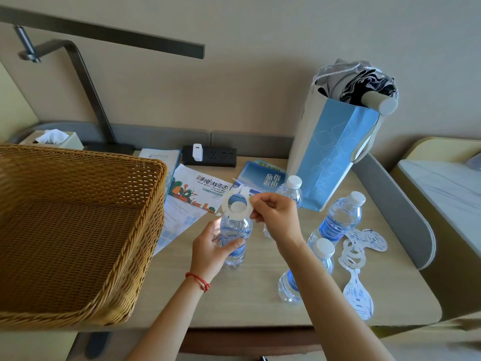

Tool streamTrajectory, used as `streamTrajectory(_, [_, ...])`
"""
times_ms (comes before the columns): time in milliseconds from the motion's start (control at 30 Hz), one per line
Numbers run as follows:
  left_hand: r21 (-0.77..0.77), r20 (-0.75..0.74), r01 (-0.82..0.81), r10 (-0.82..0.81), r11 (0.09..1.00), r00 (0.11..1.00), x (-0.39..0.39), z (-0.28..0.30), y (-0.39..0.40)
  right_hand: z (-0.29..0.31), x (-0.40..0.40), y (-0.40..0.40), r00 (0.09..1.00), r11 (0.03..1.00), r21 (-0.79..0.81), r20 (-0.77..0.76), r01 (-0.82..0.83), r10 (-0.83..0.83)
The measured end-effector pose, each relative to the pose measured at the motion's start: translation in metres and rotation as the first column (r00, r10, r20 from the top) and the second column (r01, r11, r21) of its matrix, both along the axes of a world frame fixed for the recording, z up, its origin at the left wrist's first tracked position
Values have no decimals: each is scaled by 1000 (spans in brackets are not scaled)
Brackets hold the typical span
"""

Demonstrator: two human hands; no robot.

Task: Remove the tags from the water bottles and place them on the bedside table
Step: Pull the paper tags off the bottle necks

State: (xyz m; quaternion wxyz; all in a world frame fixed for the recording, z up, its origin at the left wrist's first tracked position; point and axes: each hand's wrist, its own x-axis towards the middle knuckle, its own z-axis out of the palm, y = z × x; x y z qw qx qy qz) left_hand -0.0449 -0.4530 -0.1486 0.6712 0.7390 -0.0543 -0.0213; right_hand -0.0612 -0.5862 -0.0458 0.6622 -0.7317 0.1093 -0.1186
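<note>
A: Near first. Lower centre of the frame: left hand [212,247], red string on the wrist, grip wrapped round the body of a water bottle [235,237] standing on the bench [255,290]. Fingers closed on the label zone.

B: Right hand?

A: Right hand [277,214], centre frame, thumb and fingers pinched together on the ring end of the tag [238,204]. The ring sits at cap height; I can't tell if it is clear of the cap or still round it.

B: Other bottles?

A: Three. Lower right bottle [308,272], capped, no tag visible. Right-of-centre bottle [339,220], same. Far bottle [290,191] partly behind the right hand, neck unclear. Loose removed tags [358,259] lie flat on the bench at right, just beside the lower right bottle.

B: Farther back?

A: Wicker basket [75,230] fills the left. Leaflets [197,194] mid-frame, power strip [209,155] behind them, blue paper bag [333,157] upper right.

B: Risks?

A: The tag is thin card; a sideways tug with the ring snagged under the cap could likely tear it. A hard upward pull could tip the bottle if the left grip slackens. The right forearm passes close over the lower right bottle, so a wide swing toward the tag pile could knock it down.
</note>
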Motion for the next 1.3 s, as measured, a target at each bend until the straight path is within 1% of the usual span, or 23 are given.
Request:
streamTrajectory(133, [-27, 3, 6, -6, 1000, 1000, 0, -1, 0, 14, -8, -13, 999, 1000, 22, 36, 21, -22])
streamTrajectory(233, [-26, 11, 8, -8, 1000, 1000, 1, -2, 1, 22, -19, -34, 996, 998, -13, 72, 61, -60])
streamTrajectory(333, [-34, 17, 4, -3, 999, 1000, 1, -2, -1, 22, -33, -61, 987, 990, -43, 87, 136, -131])
streamTrajectory(433, [-63, 7, -8, 9, 998, 1000, 0, -1, -3, 15, -49, -88, 971, 972, -65, 86, 227, -221])
streamTrajectory(667, [-70, 28, -10, 12, 998, 1000, 1, -2, -5, -19, -99, -139, 914, 906, -121, 70, 406, -400])
streamTrajectory(767, [-67, 27, -18, 20, 998, 999, 0, -2, -8, -42, -117, -155, 885, 877, -124, 16, 464, -466])
streamTrajectory(1033, [-57, 15, -22, 23, 998, 1000, 1, -5, -10, -108, -143, -177, 810, 825, -187, -167, 534, -562])
streamTrajectory(1167, [-45, 31, -15, 16, 999, 999, 1, -6, -10, -133, -136, -182, 776, 831, -215, -298, 513, -556])
streamTrajectory(1300, [-37, 39, -17, 18, 999, 999, 0, -5, -10, -151, -121, -184, 727, 824, -312, -391, 472, -564])
